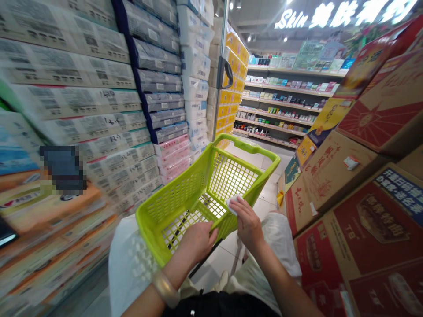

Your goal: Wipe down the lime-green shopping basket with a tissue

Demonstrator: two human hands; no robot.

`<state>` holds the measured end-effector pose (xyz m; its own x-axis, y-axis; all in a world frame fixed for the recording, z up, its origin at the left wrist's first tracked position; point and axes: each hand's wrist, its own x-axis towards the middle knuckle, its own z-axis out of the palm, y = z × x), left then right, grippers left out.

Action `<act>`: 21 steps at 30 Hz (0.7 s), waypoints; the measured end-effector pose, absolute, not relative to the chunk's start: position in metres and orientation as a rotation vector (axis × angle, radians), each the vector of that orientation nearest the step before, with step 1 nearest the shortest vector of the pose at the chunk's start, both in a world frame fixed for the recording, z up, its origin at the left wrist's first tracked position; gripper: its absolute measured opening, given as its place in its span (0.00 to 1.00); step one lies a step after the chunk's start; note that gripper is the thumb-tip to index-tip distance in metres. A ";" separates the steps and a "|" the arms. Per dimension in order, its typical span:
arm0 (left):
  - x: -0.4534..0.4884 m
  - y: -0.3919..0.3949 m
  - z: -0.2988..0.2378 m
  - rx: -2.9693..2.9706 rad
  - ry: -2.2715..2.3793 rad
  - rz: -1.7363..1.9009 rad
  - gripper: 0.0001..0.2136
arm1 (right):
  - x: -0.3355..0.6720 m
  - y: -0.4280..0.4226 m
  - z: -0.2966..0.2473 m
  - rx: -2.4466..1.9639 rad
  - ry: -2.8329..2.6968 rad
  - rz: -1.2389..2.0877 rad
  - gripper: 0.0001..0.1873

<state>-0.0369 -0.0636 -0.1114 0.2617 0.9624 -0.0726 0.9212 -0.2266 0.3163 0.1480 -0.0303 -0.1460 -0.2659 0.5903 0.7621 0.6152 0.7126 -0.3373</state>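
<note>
Bottom centre, the left hand (198, 240) curls closed over the near rim of the green basket (173, 198), steadying it on the lap. The right hand (247, 224) pinches a white cloth (232, 204) against the basket's right wall, mid-frame. Cardboard boxes (363, 220) crowd the right.

Cloth (231, 203) half hidden; stacked packs (82, 88) blurred

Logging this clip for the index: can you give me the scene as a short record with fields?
place: shop aisle
left side: stacked packs
right side: cardboard boxes
ahead: shelves of small goods
left hand: grips the near rim of the green basket
left wrist: bangle
right hand: holds a white cloth against the basket's right rim
</note>
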 end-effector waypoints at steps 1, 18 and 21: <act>-0.037 -0.063 -0.112 2.239 1.735 0.192 0.15 | 0.146 -0.033 -0.147 -0.901 -1.981 -0.016 0.24; -0.038 -0.063 -0.113 2.223 1.732 0.173 0.13 | 0.138 -0.046 -0.150 -0.788 -2.098 0.037 0.23; -0.038 -0.063 -0.113 2.250 1.735 0.203 0.14 | 0.145 -0.037 -0.148 -0.872 -1.986 -0.008 0.24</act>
<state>-0.0380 -0.0625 -0.1132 0.2637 0.9624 -0.0660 0.9212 -0.2309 0.3133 0.1448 -0.0374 -0.1477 -0.3108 0.5724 0.7588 0.5788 0.7472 -0.3266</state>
